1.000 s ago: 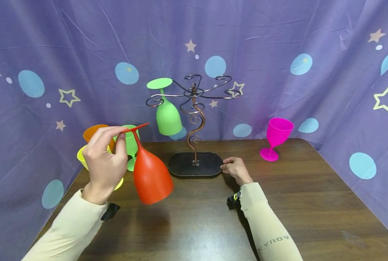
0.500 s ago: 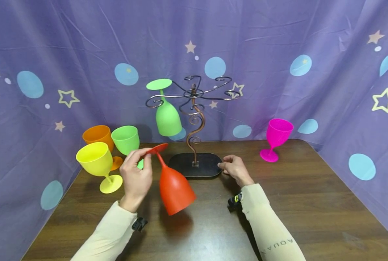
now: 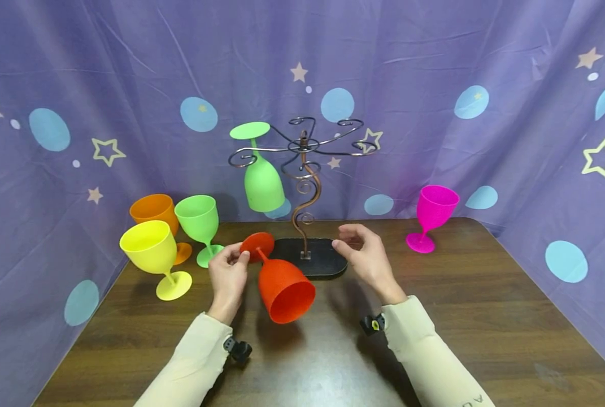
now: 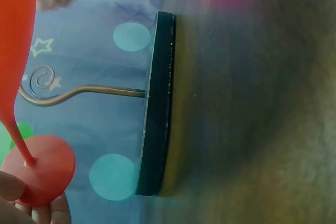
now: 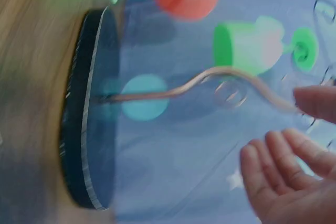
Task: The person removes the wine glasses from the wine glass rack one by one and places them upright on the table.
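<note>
My left hand (image 3: 228, 280) pinches the round foot of a red goblet (image 3: 287, 291) between thumb and fingers. The goblet is tilted, its mouth facing down toward me, held in front of the black oval base of a metal glass rack (image 3: 322, 257). In the left wrist view the thumb lies on the red foot (image 4: 52, 166) with fingers behind it. My right hand (image 3: 365, 257) is raised beside the base's right end, fingers loosely bent and holding nothing. A green goblet (image 3: 263, 183) hangs upside down by its foot from the rack's left arm.
Upright on the table (image 3: 465, 339) at left are a yellow goblet (image 3: 149, 249), an orange goblet (image 3: 155, 209) and another green goblet (image 3: 197, 220). A magenta goblet (image 3: 434, 209) stands at back right. A purple curtain (image 3: 409, 45) hangs behind.
The left hand has moved right and down with the red goblet, whose mouth has turned toward me. The right hand has come off the base's right end and lifted slightly, its fingers opening.
</note>
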